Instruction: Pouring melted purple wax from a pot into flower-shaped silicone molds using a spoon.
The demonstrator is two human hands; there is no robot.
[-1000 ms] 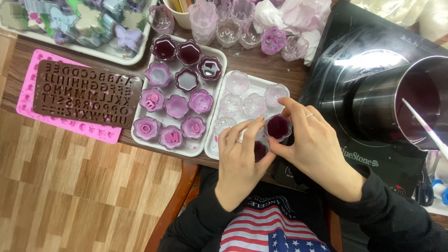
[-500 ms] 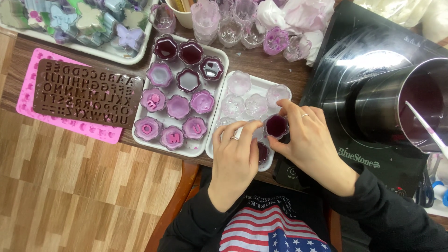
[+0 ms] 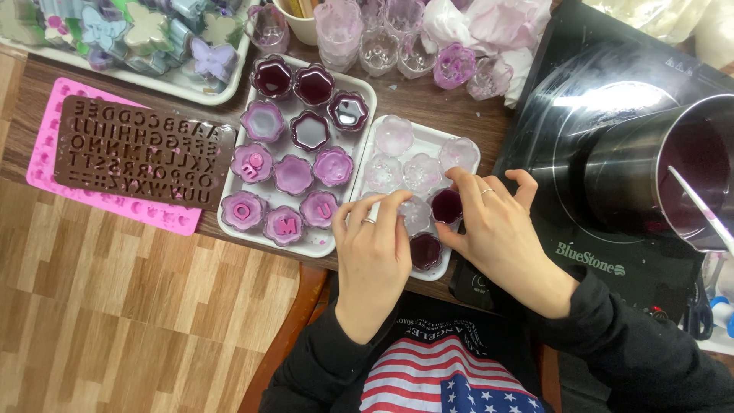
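A small clear cup filled with dark purple liquid [image 3: 446,205] is pinched between the thumb and fingertips of the right hand [image 3: 501,233], over the near right part of a white tray [image 3: 461,252] that rests on the dark wooden surface [image 3: 417,99]. The left hand [image 3: 375,245] lies just beside it, its fingers curled down onto a neighbouring clear mould [image 3: 415,214] in the same tray; whether that mould is actually gripped cannot be told. A ring is worn on each hand. A second dark-filled cup [image 3: 425,251] stands in the tray's near corner, just below the held one, and pale, frosted flower-shaped moulds [image 3: 394,135] fill the rest of the tray. To the left, touching it, a second white tray [image 3: 359,80] carries flower moulds with lilac and dark purple fillings, some bearing pink letters. Further left, a brown letter mould [image 3: 145,151] lies on top of a pink mould [image 3: 53,164]. To the right, a steel pot [image 3: 634,172] holding purple liquid sits on a black induction hob [image 3: 581,252].
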